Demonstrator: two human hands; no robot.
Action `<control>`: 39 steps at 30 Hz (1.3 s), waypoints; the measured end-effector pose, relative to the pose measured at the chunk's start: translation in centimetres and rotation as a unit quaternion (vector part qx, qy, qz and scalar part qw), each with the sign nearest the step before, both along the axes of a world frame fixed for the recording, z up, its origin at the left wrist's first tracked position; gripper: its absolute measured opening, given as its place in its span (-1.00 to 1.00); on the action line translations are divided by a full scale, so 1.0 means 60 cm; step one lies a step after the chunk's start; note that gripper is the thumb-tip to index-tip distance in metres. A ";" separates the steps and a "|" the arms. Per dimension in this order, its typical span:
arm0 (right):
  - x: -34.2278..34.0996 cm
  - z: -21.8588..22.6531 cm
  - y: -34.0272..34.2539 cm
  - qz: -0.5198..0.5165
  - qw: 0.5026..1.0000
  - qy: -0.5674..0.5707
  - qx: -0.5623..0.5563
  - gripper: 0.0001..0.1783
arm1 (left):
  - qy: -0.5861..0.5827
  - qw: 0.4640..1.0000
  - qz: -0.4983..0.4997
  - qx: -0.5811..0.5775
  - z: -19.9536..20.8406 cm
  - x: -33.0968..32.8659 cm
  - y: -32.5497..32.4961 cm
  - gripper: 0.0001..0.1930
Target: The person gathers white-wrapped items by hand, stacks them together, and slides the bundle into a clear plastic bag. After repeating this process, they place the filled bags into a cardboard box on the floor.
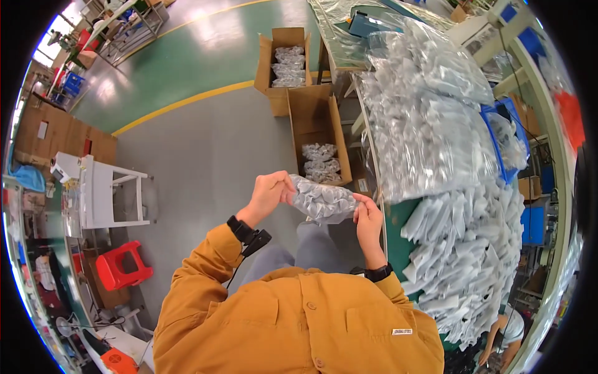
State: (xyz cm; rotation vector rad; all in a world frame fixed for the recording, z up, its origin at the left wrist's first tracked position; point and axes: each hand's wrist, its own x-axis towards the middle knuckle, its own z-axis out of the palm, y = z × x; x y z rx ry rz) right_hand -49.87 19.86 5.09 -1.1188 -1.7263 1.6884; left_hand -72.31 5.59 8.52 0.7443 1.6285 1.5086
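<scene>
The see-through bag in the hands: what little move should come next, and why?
Perhaps move the bag over the nearer cardboard box. The left hand and right hand already grip its two ends, the box stands open just ahead, and similar-looking bags lie inside it.

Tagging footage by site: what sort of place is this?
Probably a factory packing area: open cardboard boxes holding bagged items, clear plastic bags heaped on a workbench, and a yellow floor line.
</scene>
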 end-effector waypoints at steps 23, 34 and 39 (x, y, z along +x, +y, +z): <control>-0.462 -0.417 0.335 -0.196 0.948 -0.245 0.059 -0.75 | -0.007 0.980 -0.111 -0.168 -0.446 -0.449 0.427 -0.80; -0.507 -0.659 0.410 -0.038 0.903 -0.397 0.163 -0.75 | 0.171 0.925 -0.176 -0.289 -0.742 -0.388 0.437 -0.90; -0.474 -0.746 0.443 0.014 0.879 -0.404 0.254 -0.73 | 0.205 0.870 -0.230 -0.385 -0.786 -0.336 0.466 -0.86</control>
